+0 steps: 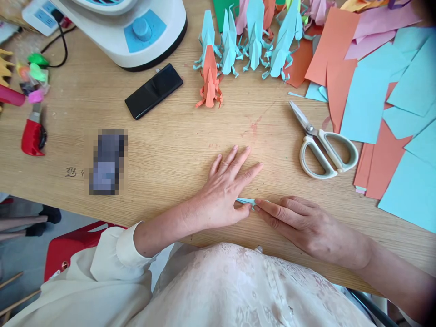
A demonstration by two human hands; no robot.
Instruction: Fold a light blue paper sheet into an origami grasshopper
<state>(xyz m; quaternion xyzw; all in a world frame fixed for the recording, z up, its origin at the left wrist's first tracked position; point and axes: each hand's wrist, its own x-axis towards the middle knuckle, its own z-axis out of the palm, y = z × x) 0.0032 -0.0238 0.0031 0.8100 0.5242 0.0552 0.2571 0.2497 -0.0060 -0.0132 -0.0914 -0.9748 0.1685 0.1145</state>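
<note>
Left hand (225,193) spread, right hand (303,222) pinching folded blue paper (245,200) on the table (177,145) between them.
This piece seems unfinished; completed-looking paper figures (255,34) stand beyond, flat sheets (366,97) lie to the right.

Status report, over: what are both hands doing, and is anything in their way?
Left hand spread flat, at left end of folded blue paper. Right hand touching its right end. Scissors ahead of the right hand, apart from both.

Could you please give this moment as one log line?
left hand: spread, on blue paper; right hand: touching same paper; scissors: on table, beyond right hand
</note>
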